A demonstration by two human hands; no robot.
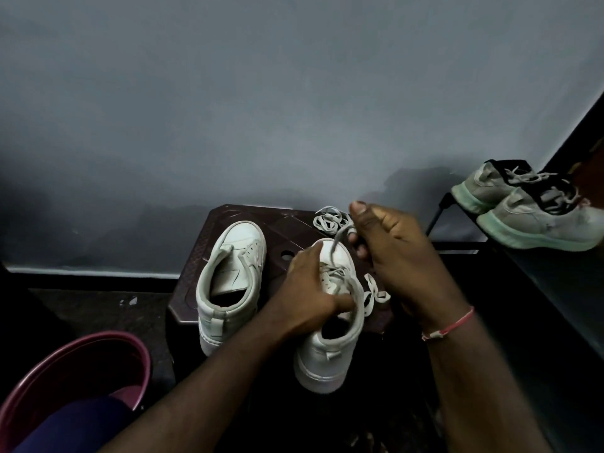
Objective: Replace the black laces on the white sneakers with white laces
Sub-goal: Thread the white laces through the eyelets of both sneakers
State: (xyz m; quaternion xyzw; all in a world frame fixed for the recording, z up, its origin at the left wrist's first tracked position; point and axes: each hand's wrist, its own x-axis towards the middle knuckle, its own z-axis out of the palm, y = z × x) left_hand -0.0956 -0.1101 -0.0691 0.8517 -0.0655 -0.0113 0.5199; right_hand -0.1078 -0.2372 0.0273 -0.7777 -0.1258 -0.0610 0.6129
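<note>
Nearest, at lower left, a knee (75, 426) in dark blue cloth, just beside a maroon bucket (65, 361). Above these, two bare forearms reaching forward, with a pink thread band (451, 325) round the right wrist.

At the front edge of a dark brown plastic stool (284, 223), the near sneaker (327, 361), white, heel toward the camera, toe pointing away. Gripped over its tongue and eyelets by the left hand (310, 295): fingers curled down across the upper, thumb laid along the collar. Partly threaded with a white lace (340, 237), one end rising from the eyelets to the right hand (392, 250). Pinched there in curled fingers, thumb sticking up, just above and right of the toe. More of the same lace trailing on the stool, just right of the shoe.

To the left, close alongside, the second sneaker (232, 279), white, without any lace, tongue loose and mouth open.

At the far edge of the stool, a coiled white lace (330, 219), lying partly behind the right hand.

Farther right, on a dark rack (438, 220), a pair of grey trainers (536, 217) with pale green soles, too blurred for any lettering. Behind everything, a plain grey wall (294, 93).
</note>
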